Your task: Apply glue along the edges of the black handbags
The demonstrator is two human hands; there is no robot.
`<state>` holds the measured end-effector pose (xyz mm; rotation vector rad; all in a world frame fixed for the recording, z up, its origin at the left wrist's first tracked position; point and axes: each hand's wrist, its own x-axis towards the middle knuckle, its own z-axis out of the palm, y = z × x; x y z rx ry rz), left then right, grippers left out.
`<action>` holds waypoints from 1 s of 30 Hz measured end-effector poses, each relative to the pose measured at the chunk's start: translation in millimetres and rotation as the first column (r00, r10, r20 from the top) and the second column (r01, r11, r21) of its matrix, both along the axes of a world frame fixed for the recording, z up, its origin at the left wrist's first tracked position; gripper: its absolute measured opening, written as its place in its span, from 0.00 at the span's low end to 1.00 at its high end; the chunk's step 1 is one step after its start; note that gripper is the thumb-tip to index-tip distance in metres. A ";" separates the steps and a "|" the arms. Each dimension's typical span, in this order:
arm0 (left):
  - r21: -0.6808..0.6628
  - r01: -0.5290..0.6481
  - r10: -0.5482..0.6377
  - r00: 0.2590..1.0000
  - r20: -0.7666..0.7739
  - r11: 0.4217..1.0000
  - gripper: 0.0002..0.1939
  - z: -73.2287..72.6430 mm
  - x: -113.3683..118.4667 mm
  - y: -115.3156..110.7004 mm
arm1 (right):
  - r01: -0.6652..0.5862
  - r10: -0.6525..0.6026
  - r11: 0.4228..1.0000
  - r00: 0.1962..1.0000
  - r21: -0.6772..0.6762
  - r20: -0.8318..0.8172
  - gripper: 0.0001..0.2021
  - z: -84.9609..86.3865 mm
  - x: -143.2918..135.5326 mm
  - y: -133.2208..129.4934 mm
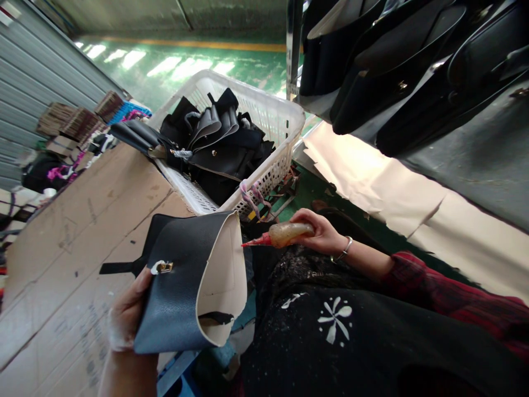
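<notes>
My left hand (130, 311) is closed on a black leather bag piece (177, 298), thumb near its small gold clasp (164, 267). The piece is curved open, its pale lining facing right, and a black strap sticks out on the left. In my right hand (320, 231) is a glue bottle (285, 234), clear and yellowish with a red nozzle. It lies nearly level, the nozzle tip at or very close to the raw edge of the bag piece; whether they touch I cannot tell.
Beyond the bag piece stands a white plastic basket (289, 110) heaped with black leather pieces (223, 143). Cardboard (82, 237) covers the surface at left. Finished-looking black bags (397, 71) sit on a rack at upper right, above beige sheets (372, 182). Stacked brown pieces (68, 121) lie far left.
</notes>
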<state>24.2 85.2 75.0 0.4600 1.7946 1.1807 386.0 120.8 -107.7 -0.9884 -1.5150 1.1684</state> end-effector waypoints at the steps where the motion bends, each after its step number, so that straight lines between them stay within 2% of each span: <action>1: -0.018 -0.009 0.009 1.000 -0.005 1.000 0.06 0.0 0.7 -0.2 | 0.002 -0.003 1.000 1.000 -0.022 -0.012 0.19 -0.4 -1.7 0.3; 5: -0.091 -0.061 0.070 0.992 0.102 0.994 0.08 4.1 11.2 1.9 | -0.032 0.023 0.992 0.997 -0.123 -0.072 0.22 -4.9 -8.1 0.1; 11: -0.053 -0.067 0.077 0.974 0.215 0.996 0.08 1.4 10.1 3.0 | -0.180 0.139 0.951 0.976 -0.251 -0.170 0.24 -6.7 -6.9 -12.4; 14: -0.040 -0.015 0.025 0.964 0.266 0.999 0.08 -1.7 6.6 2.1 | -0.248 0.193 0.927 0.959 -0.280 -0.209 0.25 -4.3 -5.0 -21.6; 17: -0.005 0.031 -0.029 0.972 0.234 0.999 0.06 -1.5 9.0 0.8 | -0.279 0.236 0.920 0.955 -0.274 -0.180 0.25 -1.7 -3.2 -27.2; 20: 0.011 0.031 -0.032 0.981 0.189 0.999 0.05 -0.1 14.0 -0.3 | -0.260 0.241 0.944 0.964 -0.203 -0.114 0.23 1.0 -0.4 -27.0; 23: -0.005 0.030 -0.029 0.981 0.192 1.000 0.03 -1.5 14.8 -2.0 | -0.189 0.184 0.974 0.982 -0.123 -0.050 0.21 4.0 3.5 -23.5; 27: 0.042 0.034 -0.043 0.971 0.236 0.999 0.03 -5.0 13.1 -5.7 | -0.090 0.082 0.985 0.995 -0.147 -0.059 0.23 7.4 5.6 -21.1; 30: 0.036 0.036 -0.044 0.969 0.244 0.999 0.05 -5.2 13.6 -7.9 | -0.073 0.063 0.986 0.995 -0.151 -0.074 0.24 7.6 2.3 -21.3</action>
